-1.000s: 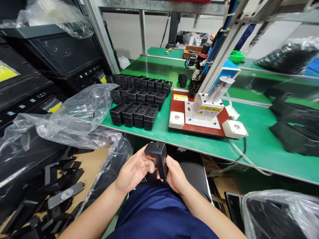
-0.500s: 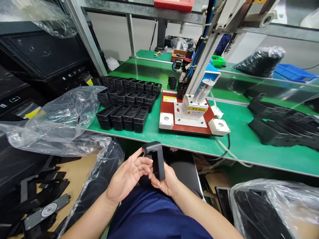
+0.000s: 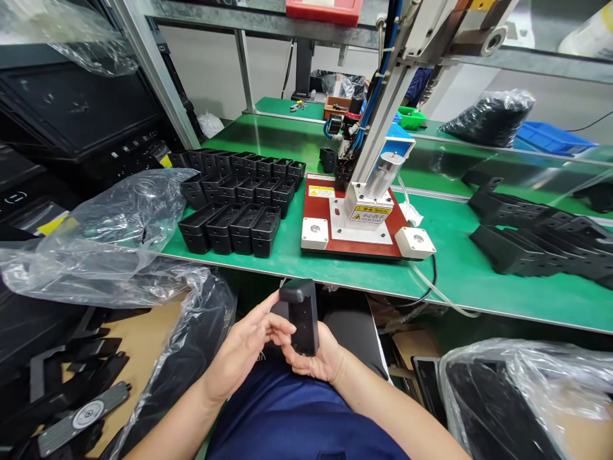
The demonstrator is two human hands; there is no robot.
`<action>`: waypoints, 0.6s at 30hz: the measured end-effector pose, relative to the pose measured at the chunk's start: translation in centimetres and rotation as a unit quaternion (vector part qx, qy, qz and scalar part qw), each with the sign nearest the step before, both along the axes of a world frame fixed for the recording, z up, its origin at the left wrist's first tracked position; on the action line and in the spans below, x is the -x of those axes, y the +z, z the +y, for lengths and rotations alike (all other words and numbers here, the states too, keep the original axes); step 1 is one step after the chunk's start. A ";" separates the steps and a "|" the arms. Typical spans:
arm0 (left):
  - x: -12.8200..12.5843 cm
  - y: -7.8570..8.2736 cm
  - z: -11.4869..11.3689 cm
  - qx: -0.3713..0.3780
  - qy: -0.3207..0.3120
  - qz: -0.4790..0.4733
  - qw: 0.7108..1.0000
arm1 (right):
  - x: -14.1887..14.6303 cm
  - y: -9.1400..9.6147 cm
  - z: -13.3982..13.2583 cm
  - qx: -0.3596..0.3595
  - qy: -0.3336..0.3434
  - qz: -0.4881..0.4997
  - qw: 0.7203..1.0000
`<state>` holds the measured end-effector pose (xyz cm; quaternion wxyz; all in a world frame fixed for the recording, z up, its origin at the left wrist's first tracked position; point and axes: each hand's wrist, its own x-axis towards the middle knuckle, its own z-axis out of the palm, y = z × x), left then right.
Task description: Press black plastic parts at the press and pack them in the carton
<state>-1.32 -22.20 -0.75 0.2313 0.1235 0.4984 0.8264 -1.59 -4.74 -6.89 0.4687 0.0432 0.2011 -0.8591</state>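
Both my hands hold one black plastic bracket [image 3: 301,316] upright over my lap, just below the front edge of the green bench [image 3: 460,268]. My left hand [image 3: 246,348] touches its left side with the fingers curled and the forefinger raised along the top. My right hand [image 3: 318,358] cups it from beneath and behind. On the bench ahead lie rows of several black plastic housings [image 3: 239,191]. To their right stands a small press [image 3: 366,211] on a red base with two white buttons.
Clear plastic bags [image 3: 105,236] with black parts fill the left side, over a cardboard box [image 3: 143,358]. More black brackets [image 3: 531,236] lie at the bench's right. Another bagged box [image 3: 517,402] sits low right. A metal frame post [image 3: 158,76] rises at left.
The bracket has been turned in my hands, from a corner facing up to its long flat face toward me. The camera has swung a little to the right.
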 end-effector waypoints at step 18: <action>-0.1 1.3 -0.3 0.114 -0.002 0.247 0.962 | -0.1 -3.9 1.0 0.005 0.170 0.138 0.976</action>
